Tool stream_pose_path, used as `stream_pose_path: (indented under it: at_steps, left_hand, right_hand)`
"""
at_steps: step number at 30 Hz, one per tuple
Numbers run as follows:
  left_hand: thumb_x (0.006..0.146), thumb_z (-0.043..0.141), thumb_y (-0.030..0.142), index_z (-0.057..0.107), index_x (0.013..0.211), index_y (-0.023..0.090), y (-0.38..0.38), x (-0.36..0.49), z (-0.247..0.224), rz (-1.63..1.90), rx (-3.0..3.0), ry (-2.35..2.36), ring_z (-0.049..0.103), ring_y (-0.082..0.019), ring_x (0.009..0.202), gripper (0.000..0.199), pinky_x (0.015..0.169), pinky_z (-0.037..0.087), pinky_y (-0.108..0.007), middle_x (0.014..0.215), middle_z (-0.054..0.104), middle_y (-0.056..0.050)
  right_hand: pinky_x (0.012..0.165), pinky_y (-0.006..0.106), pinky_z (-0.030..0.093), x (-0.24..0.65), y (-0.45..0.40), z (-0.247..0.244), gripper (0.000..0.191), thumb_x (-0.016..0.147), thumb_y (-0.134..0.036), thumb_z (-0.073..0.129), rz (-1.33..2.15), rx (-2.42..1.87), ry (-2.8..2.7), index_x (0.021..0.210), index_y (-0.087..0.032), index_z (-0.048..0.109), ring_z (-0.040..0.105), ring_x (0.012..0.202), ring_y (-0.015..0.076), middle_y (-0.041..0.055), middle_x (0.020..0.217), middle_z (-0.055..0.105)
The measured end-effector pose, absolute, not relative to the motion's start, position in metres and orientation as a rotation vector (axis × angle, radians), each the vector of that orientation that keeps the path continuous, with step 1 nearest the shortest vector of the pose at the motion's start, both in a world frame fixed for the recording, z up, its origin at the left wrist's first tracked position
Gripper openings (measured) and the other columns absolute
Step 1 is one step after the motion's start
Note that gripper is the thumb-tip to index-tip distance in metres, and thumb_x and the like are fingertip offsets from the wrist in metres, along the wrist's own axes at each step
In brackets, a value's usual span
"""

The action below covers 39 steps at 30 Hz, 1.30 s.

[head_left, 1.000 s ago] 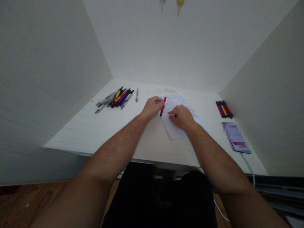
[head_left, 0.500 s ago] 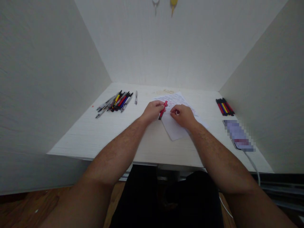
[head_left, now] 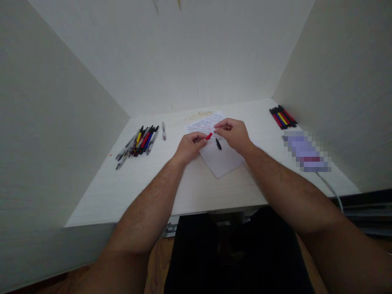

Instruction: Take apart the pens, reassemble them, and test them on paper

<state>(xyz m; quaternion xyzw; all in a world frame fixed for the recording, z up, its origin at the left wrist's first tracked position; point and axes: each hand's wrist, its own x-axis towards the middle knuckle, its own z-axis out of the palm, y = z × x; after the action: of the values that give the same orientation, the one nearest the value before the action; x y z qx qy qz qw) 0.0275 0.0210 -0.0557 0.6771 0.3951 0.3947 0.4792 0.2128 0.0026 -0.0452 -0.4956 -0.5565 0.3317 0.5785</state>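
My left hand (head_left: 190,148) grips a red pen barrel (head_left: 209,136) between thumb and fingers, its end pointing up toward the right. Just beyond that end, my right hand (head_left: 233,132) is closed in a pinch. Whatever its fingertips hold is too small to make out. Below both hands a short black pen part (head_left: 218,143) rests on a blank white sheet (head_left: 219,163). Behind it lies a sheet with handwriting (head_left: 202,122), partly covered by the hands.
Left of my hands is a loose pile of pens (head_left: 139,142), with a single clear pen (head_left: 163,130) beside it. Several coloured pens (head_left: 283,117) lie in a row at the right, above a phone (head_left: 306,152) with a white cable (head_left: 332,190). Panels enclose the white table (head_left: 137,200).
The black part has come off the red pen and now lies on the paper. My right hand has risen toward the barrel's end. The camera view has tilted and shifted.
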Motion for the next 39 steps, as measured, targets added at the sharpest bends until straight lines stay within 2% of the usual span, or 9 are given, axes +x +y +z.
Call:
stream_pose_path:
  at_steps: [11, 22, 39]
  left_hand:
    - [0.067, 0.073, 0.028, 0.068, 0.08, 0.016, 0.0171, 0.031, -0.0536, 0.989, 1.605, 0.984, 0.046, -0.008, 0.053, 0.018, 0.051, 0.034, -0.023, 0.062, 0.06, 0.002]
    - [0.067, 0.074, 0.027, 0.07, 0.081, 0.016, 0.0216, 0.0288, -0.0576, 1.011, 1.667, 0.964, 0.047, -0.009, 0.056, 0.019, 0.053, 0.035, -0.023, 0.067, 0.062, 0.001]
    - [0.068, 0.073, 0.028, 0.07, 0.081, 0.017, 0.0201, 0.0291, -0.0558, 0.998, 1.676, 0.97, 0.046, -0.009, 0.056, 0.018, 0.053, 0.034, -0.024, 0.064, 0.061, 0.002]
  right_hand:
    - [0.059, 0.026, 0.045, 0.211, 0.0013, -0.0444, 0.011, 0.069, -0.022, 0.068, 0.698, -1.169, -1.415, 0.078, -0.016, 0.071, 0.055, 0.062, 0.0115, 0.0009, 0.067, 0.066]
    - [0.061, 0.027, 0.046, 0.21, 0.0, -0.045, 0.01, 0.07, -0.021, 0.067, 0.644, -1.177, -1.451, 0.077, -0.016, 0.072, 0.056, 0.063, 0.012, 0.0017, 0.069, 0.067]
    - [0.062, 0.027, 0.047, 0.2095, -0.001, -0.0441, 0.011, 0.07, -0.02, 0.066, 0.632, -1.196, -1.496, 0.077, -0.017, 0.074, 0.058, 0.064, 0.0125, 0.0019, 0.071, 0.07]
